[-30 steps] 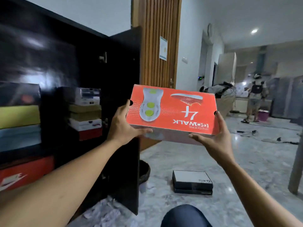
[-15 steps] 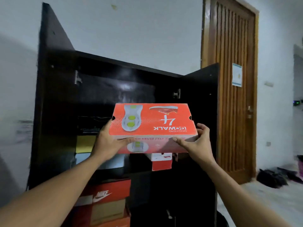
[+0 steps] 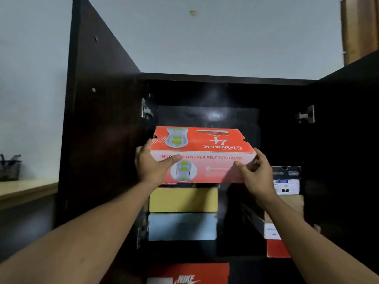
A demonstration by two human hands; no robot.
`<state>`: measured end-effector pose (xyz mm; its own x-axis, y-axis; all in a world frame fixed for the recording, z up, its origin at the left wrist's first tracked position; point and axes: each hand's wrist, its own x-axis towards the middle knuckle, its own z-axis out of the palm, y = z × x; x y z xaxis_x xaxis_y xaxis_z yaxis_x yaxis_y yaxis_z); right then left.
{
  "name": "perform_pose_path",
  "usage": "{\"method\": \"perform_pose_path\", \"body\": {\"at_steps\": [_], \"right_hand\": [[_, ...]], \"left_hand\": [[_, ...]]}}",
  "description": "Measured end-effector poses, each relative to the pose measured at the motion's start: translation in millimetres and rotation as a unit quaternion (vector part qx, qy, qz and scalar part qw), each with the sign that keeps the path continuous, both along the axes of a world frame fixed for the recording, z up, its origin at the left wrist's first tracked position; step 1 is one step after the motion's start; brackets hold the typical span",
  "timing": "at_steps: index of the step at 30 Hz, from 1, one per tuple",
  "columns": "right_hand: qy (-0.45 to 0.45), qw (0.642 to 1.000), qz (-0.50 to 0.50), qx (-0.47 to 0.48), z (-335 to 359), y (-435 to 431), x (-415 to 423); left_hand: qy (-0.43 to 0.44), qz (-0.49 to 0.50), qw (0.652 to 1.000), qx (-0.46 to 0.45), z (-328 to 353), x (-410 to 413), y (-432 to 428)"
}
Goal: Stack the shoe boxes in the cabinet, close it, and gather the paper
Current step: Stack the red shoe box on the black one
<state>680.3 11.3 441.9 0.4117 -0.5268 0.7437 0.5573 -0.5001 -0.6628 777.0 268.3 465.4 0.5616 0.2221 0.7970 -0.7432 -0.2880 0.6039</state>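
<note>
An orange shoe box [image 3: 205,154] is held at the mouth of the dark cabinet [image 3: 225,78], just above the left stack. My left hand [image 3: 151,162] grips its left end and my right hand [image 3: 256,171] grips its right end. Directly below it sit a yellow box [image 3: 183,199] and a pale blue box [image 3: 182,226], with a thin dark box edge between the yellow one and the orange one. Whether the orange box rests on the stack is unclear. No paper is in view.
Both cabinet doors stand open, the left door [image 3: 98,119] and the right door [image 3: 348,140]. A right stack holds a black box [image 3: 286,179] over tan, white and red boxes. A red Nike box [image 3: 188,273] lies on the lower shelf. A ledge [image 3: 26,187] is at left.
The view swung from the room toward the cabinet front. Both hands carried the orange box up and forward into the cabinet opening, over the left stack.
</note>
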Motion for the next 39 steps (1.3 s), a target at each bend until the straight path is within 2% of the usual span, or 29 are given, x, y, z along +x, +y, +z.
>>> {"method": "perform_pose_path", "body": {"at_steps": [3,6,12,15,16,20,27,33,39], "right_hand": [[-0.029,0.999,-0.008,0.034,13,-5,42],[-0.025,0.999,-0.011,0.044,22,-16,79],[-0.006,1.0,0.0,0.014,18,-33,125],[0.036,0.998,0.006,-0.044,12,-36,143],[0.055,0.996,0.002,-0.069,9,-36,149],[0.161,0.973,-0.006,-0.167,1,-30,174],[0.256,0.947,-0.009,-0.194,-1,-32,207],[0.288,0.938,-0.011,-0.193,2,-36,208],[0.25,0.962,0.003,-0.113,4,-33,174]], "left_hand": [[-0.022,-0.01,0.999,-0.035,17,25,-9],[-0.045,0.025,0.999,-0.017,23,50,-19],[-0.049,0.099,0.989,0.096,10,99,-38],[-0.015,0.212,0.955,0.21,0,117,-43],[0.005,0.22,0.946,0.237,-4,122,-44],[0.079,0.161,0.935,0.305,-20,147,-49],[0.134,0.135,0.907,0.376,-26,178,-49],[0.14,0.116,0.909,0.375,-17,175,-50],[0.139,0.067,0.918,0.366,-15,146,-36]]}}
